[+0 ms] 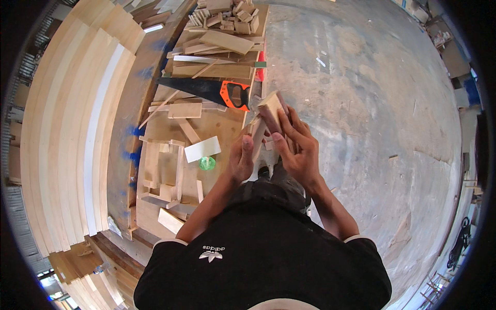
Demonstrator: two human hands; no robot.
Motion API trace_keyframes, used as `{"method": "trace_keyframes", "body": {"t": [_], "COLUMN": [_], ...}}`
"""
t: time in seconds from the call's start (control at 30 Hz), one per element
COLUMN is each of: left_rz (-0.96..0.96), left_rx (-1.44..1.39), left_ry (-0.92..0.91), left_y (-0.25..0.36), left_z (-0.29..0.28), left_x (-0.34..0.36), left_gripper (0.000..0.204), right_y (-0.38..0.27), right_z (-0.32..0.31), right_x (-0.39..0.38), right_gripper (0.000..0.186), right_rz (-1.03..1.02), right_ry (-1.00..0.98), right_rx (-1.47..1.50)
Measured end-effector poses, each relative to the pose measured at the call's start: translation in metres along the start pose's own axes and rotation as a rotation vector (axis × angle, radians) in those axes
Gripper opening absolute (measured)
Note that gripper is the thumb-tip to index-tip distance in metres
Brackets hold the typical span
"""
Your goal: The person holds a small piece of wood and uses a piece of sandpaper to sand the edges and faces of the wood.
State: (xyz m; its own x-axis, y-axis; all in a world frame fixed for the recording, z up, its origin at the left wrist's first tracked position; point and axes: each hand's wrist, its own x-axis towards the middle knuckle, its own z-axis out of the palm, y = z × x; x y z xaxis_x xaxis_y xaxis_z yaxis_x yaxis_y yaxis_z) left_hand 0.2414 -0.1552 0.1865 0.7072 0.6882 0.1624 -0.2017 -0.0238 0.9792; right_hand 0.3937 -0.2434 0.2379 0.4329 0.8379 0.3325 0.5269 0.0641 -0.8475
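In front of my body, my right hand (300, 152) grips a sanding block (271, 111), a pale wooden block with reddish-brown, sandpaper-like sides. Its fingers lie along the block's right side, with the thumb on the near end. My left hand (242, 157) holds a pale piece of wood (257, 135) upright, thumb against its face. The block touches or overlaps the top of this piece; the exact contact is hidden. Left of my hands, a handsaw (206, 92) with a black blade and orange-black handle lies across the wood on the workbench (214, 126).
A small wooden frame (179, 170), a white board (203, 149) and a green round item (207, 163) lie on the bench. Offcuts (227, 18) are heaped at its far end. Long planks (67, 129) are stacked at left. Concrete floor (372, 119) spreads to the right.
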Motion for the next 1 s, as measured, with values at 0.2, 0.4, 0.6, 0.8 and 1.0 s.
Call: {"method": "trace_keyframes", "body": {"t": [0.2, 0.4, 0.6, 0.8, 1.0], "left_rz": [-0.088, 0.046, 0.116, 0.29, 0.387], "left_rx": [-0.172, 0.028, 0.69, 0.955, 1.019], "left_ry": [0.0, -0.1, -0.255, -0.352, -0.402], "left_y": [0.011, 0.017, 0.05, 0.069, 0.073], "left_z": [0.003, -0.012, -0.03, -0.051, -0.053], "left_x": [0.0, 0.012, 0.019, 0.024, 0.029], "left_gripper": [0.068, 0.06, 0.063, 0.069, 0.08], "right_y": [0.014, -0.01, -0.004, -0.022, 0.01], "right_z": [-0.006, -0.042, -0.066, -0.078, -0.077], "right_x": [0.006, 0.02, 0.02, 0.023, 0.042], "right_gripper": [0.044, 0.045, 0.05, 0.047, 0.046], "right_rz": [-0.042, -0.033, -0.123, -0.374, -0.237], "right_ry": [0.0, -0.016, -0.317, -0.47, -0.248], "right_rx": [-0.11, 0.145, -0.125, 0.038, -0.396]}}
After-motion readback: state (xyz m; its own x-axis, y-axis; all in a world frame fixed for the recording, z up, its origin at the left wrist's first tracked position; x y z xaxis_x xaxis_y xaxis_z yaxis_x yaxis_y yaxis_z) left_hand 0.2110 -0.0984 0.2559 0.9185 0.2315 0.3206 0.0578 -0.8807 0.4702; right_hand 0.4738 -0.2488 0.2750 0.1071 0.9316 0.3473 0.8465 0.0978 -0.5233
